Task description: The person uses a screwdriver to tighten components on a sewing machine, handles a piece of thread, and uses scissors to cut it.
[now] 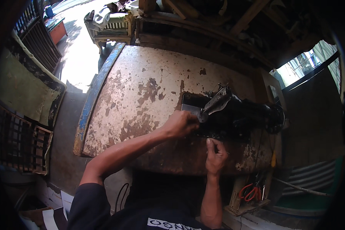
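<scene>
A black sewing machine [251, 111] is set into a worn wooden table [132, 73], its needle end toward the left. Beside that end, my left hand [182, 123] is closed with its fingers curled down near the shiny metal plate [190, 109]. Whatever the left fingers hold is hidden. My right hand [216, 156] rests by the table's near edge, in front of the machine's base. Its thumb and forefinger are pressed together, and anything between them is too small to make out.
Blue paint covers the table's left edge strip [99, 97]. Red-orange handled scissors [250, 193] hang in a wooden holder below the right front. Furniture frames [25, 143] stand at the left, and a wooden chair frame [111, 28] with cloth stands behind.
</scene>
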Demonstrator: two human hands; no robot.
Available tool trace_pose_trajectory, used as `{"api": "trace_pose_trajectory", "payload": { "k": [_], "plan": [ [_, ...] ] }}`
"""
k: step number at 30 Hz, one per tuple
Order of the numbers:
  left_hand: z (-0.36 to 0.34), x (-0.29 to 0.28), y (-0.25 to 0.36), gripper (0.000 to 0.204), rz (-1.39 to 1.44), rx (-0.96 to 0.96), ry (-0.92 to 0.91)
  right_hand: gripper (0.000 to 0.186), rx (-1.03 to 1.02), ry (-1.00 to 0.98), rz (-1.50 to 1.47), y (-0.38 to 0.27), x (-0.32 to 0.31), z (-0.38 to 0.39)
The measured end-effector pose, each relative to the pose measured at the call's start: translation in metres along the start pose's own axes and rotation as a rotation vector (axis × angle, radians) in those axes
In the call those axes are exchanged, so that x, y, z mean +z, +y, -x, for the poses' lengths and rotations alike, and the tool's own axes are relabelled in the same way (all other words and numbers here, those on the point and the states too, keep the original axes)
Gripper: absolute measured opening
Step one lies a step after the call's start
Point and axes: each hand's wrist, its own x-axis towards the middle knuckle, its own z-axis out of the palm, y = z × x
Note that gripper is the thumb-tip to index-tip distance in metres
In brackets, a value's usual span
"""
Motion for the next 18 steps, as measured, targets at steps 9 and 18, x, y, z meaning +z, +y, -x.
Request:
{"api": "trace_pose_trajectory", "payload": {
  "k": [9, 18],
  "plan": [
    [-0.038, 0.02, -0.04, 0.013, -0.202, -0.03, 0.198, 0.01, -0.188, -0.02, 0.334, 0.0, 0.005, 0.007],
    [-0.039, 0.027, -0.046, 0.01, -0.187, -0.04, 0.209, 0.011, -0.136, -0.038, 0.389, -0.001, 0.012, 0.005]
  ]
}}
